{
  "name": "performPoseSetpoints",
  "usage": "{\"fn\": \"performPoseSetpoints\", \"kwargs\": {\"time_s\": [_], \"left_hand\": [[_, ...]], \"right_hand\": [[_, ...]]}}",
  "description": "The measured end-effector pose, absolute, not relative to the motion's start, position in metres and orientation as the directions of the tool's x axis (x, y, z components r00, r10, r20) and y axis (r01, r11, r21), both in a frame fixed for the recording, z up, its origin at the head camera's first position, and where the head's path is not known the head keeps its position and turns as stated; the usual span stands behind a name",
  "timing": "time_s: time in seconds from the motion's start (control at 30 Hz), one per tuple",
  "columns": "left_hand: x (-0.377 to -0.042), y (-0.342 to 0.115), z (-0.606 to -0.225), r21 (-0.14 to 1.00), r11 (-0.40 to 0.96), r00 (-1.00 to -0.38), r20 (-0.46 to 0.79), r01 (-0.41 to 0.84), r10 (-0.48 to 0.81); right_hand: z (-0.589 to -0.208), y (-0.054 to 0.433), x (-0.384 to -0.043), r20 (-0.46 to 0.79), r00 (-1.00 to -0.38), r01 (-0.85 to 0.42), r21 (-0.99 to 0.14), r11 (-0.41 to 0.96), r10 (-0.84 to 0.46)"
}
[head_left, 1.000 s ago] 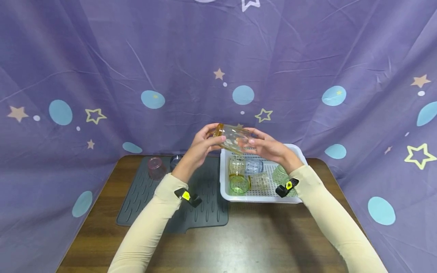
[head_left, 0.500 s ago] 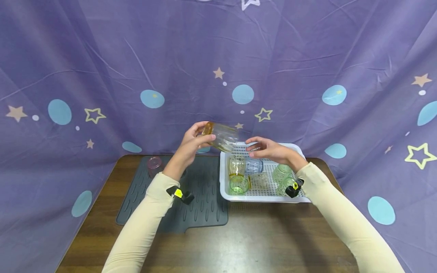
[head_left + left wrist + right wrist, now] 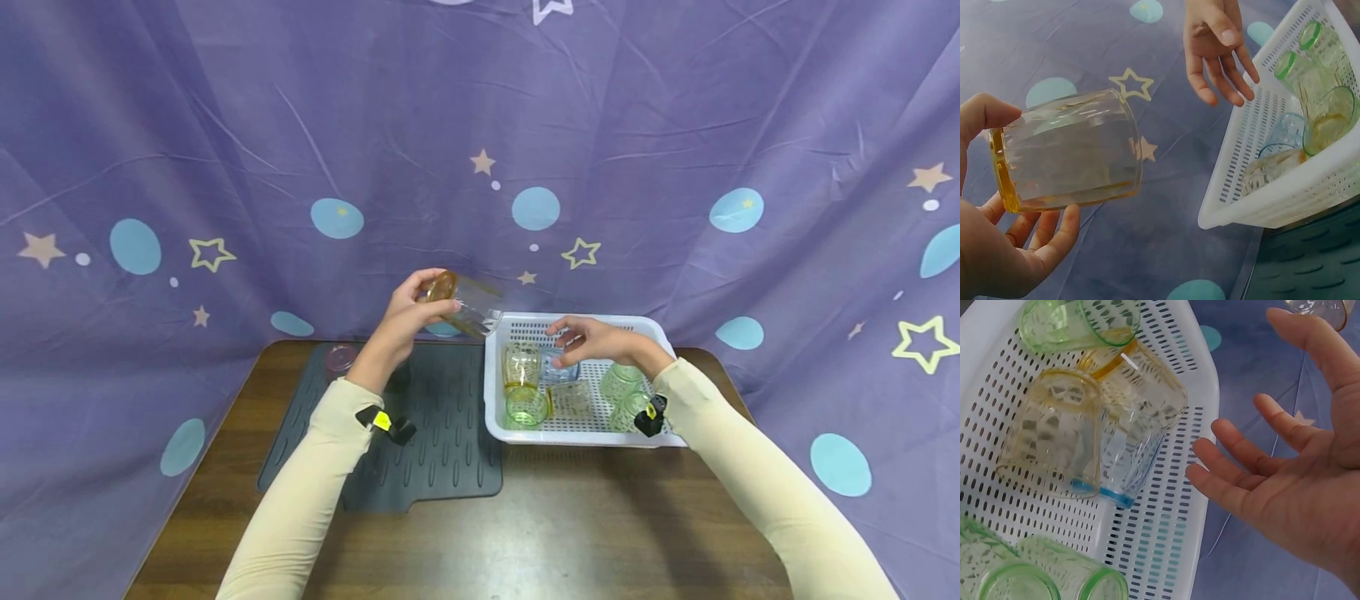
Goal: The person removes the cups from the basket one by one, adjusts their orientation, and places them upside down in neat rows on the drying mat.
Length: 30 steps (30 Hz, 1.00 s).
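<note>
My left hand (image 3: 401, 317) grips a clear drinking glass with an amber base (image 3: 474, 305) by its bottom end, thumb on one side and fingers on the other. In the left wrist view the glass (image 3: 1075, 150) lies nearly sideways in the air, its mouth pointing away from the palm. My right hand (image 3: 596, 342) hovers over the back of a white basket (image 3: 585, 437), fingers loosely bent and holding nothing. Beneath its fingertips lies a blue glass (image 3: 1132, 453). Amber glasses (image 3: 521, 367) and green glasses (image 3: 527, 408) share the basket.
A dark grey drying mat (image 3: 450, 442) covers the table's left side, beside the basket. On it stand a pink glass (image 3: 341, 359) and a dark glass (image 3: 400, 379), both partly hidden by my left arm. A purple curtain (image 3: 420, 125) hangs behind the wooden table (image 3: 510, 533).
Both hands were on the amber-based glass; the right hand has let go and moved right and down over the basket. The left hand has carried the glass left, toward the mat.
</note>
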<state>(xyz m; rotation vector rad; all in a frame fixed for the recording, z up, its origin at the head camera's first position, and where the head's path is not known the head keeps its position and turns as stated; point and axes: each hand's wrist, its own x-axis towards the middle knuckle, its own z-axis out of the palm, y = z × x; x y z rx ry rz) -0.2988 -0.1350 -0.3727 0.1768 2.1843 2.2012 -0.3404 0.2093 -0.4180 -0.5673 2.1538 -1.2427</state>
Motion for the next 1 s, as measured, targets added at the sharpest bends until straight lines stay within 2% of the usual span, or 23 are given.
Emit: {"fn": "performPoseSetpoints", "kwargs": {"time_s": [0.67, 1.0], "left_hand": [[-0.313, -0.154, -0.385, 0.971, 0.239, -0.998, -0.022, -0.009, 0.051], [-0.321, -0.151, -0.397, 0.935, 0.353, -0.998, 0.0, 0.021, 0.058]], "right_hand": [[-0.428, 0.209, -0.342, -0.367, -0.72, -0.168, -0.731, 0.661, -0.589], [-0.435, 0.211, -0.347, -0.455, -0.686, -0.184, -0.647, 0.74, -0.568]]}}
